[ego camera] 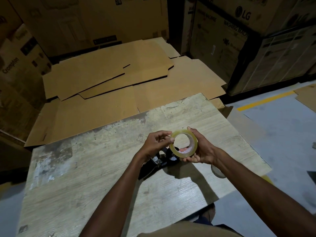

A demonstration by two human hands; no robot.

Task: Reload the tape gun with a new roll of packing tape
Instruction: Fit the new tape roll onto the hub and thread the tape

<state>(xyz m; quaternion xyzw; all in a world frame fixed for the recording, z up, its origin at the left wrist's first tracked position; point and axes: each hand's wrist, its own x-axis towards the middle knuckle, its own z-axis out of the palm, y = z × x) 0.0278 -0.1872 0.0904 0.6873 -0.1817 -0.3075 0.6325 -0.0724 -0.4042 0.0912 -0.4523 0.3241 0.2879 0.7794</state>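
Gripped by two hands, one roll of tape [174,151] is held above the table [85,177], turned so that its open core faces the camera. It is cradled by the right hand [201,151], with the thumb laid over the top of the roll and the fingers curled under its lower edge. Its left rim is pinched by the left hand [155,144] between the thumb and curled fingertips. One black tape gun [164,161] is seen lying on the table just below the roll, partly covered by the left wrist; a metal part is visible at its near end, and whether a roll is mounted on it cannot be told. One pale round object [217,171] is seen at the table's right edge, mostly hidden beneath the right forearm, and what it is cannot be made out. Only one table is shown, its pale wood-grain top marked by worn, dark patches. Beyond its far edge several flattened cardboard sheets [106,76] are spread in overlapping layers; an exact count cannot be given. Large boxes are stacked around them: one printed with washing-machine lettering [222,40] at the right, one marked Crompton [15,65] at the left, and others behind. One yellow line [266,100] is painted on the grey floor [282,134] at the right.
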